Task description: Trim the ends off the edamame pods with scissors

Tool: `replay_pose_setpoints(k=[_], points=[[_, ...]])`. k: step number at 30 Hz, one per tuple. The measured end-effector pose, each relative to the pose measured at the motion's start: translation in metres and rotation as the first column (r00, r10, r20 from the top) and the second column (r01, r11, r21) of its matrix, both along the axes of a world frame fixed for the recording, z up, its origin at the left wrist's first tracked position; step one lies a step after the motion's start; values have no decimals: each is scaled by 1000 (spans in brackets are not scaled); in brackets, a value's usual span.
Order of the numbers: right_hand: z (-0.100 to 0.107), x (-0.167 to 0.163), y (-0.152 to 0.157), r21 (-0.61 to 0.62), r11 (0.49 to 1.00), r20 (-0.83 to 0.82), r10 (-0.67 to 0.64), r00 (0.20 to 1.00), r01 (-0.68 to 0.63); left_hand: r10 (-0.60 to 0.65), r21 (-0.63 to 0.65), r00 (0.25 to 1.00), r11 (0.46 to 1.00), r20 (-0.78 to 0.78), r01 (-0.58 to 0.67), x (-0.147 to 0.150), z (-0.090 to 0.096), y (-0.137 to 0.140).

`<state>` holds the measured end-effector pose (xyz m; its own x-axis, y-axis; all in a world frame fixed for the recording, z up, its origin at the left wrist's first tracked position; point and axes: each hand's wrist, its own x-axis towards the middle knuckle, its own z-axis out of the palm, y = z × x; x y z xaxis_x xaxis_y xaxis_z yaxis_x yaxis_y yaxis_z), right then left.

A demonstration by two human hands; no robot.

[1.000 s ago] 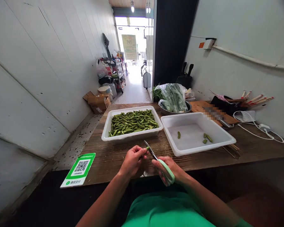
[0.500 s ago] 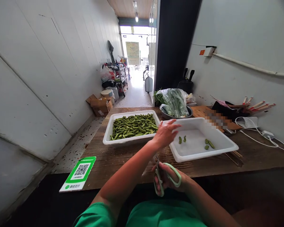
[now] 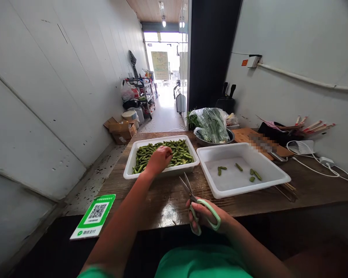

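My left hand point(image 3: 160, 159) is over the left white tub point(image 3: 159, 174), its fingers pinched together among the green bean pods point(image 3: 181, 153) heaped there. Whatever lies between those fingertips is hidden. My right hand point(image 3: 204, 214) grips a pair of scissors point(image 3: 210, 216) by its pale green handles, in front of the tubs. The scissor blades stand apart and point up and away, with nothing between them. To the right, a second white tub point(image 3: 278, 179) holds several loose pods point(image 3: 239, 167) on its floor, well spaced from one another.
A metal bowl point(image 3: 201, 142) of bagged leafy greens point(image 3: 213, 123) stands behind the tubs. Right of it lie a wooden board point(image 3: 242, 137), a white cable point(image 3: 316, 164) and skewers point(image 3: 290, 189). A green QR-code sign point(image 3: 95, 214) is at the table's point(image 3: 150, 197) front left corner.
My left hand has moved from the right tub's edge leftward onto the pods in the left tub. Another pod now lies in the right tub. The scissors stay in my right hand, blades now visible.
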<state>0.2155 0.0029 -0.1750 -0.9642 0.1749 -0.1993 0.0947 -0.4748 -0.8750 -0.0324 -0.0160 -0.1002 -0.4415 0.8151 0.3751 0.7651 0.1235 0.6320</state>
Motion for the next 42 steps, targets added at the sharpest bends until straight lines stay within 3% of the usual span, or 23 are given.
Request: replay_pose_setpoints(k=[2, 5, 7, 9, 11, 13, 24, 30, 32, 38, 42], points=[[5, 1, -1, 61, 998, 15, -8, 1000, 7, -41, 95, 932, 995, 361, 7, 17, -4, -18], [12, 0, -3, 145, 989, 82, -19, 996, 7, -157, 214, 610, 977, 777, -21, 46, -19, -46], [16, -1, -5, 214, 977, 121, -33, 992, 6, -162, 255, 448, 955, 879, -155, 63, -31, -61], [18, -3, -7, 287, 958, 149, -37, 988, -7, -136, 238, 339, 929, 931, -282, 77, -41, -70], [18, -4, -8, 331, 943, 165, -31, 986, -26, -122, 205, 253, 920, 960, -333, 86, -49, -73], [17, -6, -9, 346, 938, 163, -38, 986, -21, -122, 193, 213, 916, 969, -352, 93, -54, -74], [14, -8, -13, 349, 936, 124, -80, 989, 33, -161, 208, 147, 891, 976, -403, 111, -64, -71], [5, -10, -18, 301, 950, 144, -136, 980, 87, -141, 199, 158, 861, 977, -467, 114, -70, -69], [5, -8, -16, 328, 942, 138, -126, 982, 75, -115, 196, 210, 884, 971, -425, 110, -73, -70], [15, 4, -3, 418, 908, 106, -31, 994, -16, 33, 127, 518, 954, 855, -271, 91, -73, -78], [20, 7, 0, 485, 873, 150, -38, 988, -40, 72, 66, 578, 975, 813, -214, 85, -65, -82]])
